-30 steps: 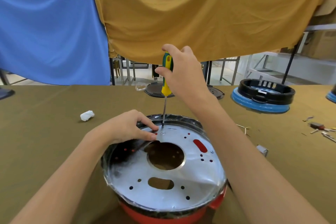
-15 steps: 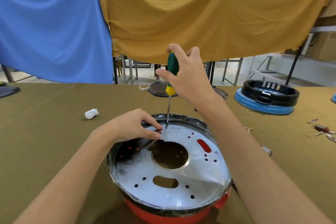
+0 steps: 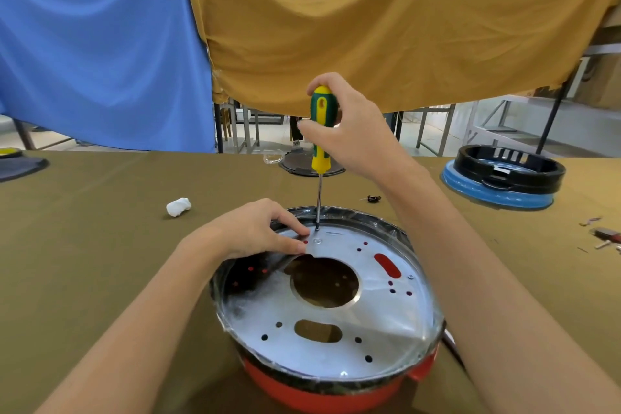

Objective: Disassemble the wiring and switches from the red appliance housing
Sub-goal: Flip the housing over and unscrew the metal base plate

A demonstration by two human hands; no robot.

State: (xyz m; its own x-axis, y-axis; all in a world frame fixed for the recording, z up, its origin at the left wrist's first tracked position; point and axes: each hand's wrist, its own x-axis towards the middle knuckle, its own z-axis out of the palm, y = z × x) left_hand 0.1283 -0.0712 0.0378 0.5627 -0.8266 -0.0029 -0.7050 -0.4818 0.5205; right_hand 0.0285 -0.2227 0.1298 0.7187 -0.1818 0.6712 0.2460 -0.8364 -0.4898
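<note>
On the olive-covered table (image 3: 100,245) in front of me sits the red appliance housing (image 3: 322,395), turned so its underside faces up; that way the screws that close it are within reach, and the wiring and switches I'm after lie somewhere beneath, hidden for now. Across its top lies the round silver base plate (image 3: 336,329), with a big central hole and a scatter of small ones, and a skin of clear protective film (image 3: 396,323) over it, dark and crinkled along the rim.

I keep my left hand (image 3: 255,232) low on the far left part of the plate, fingers bent, thumb and forefinger pinching a lifted flap of that film and drawing it aside, so the metal near the far edge is bare. It also steadies the housing, I'd judge, against the twist of the tool.

My right hand (image 3: 353,131) is wrapped round the handle of the green-and-yellow screwdriver (image 3: 321,131), held upright from above so I can press straight down as I turn. Its thin shaft runs down to the plate's far edge, the tip at a point just behind the small screw (image 3: 317,241) with its washer, which sits just beside my left fingertips. Whether the tip is seated in a fastener there I cannot tell. Another small screw (image 3: 410,277) shows at the right of the plate, so I reckon the plate is not yet free.
</note>
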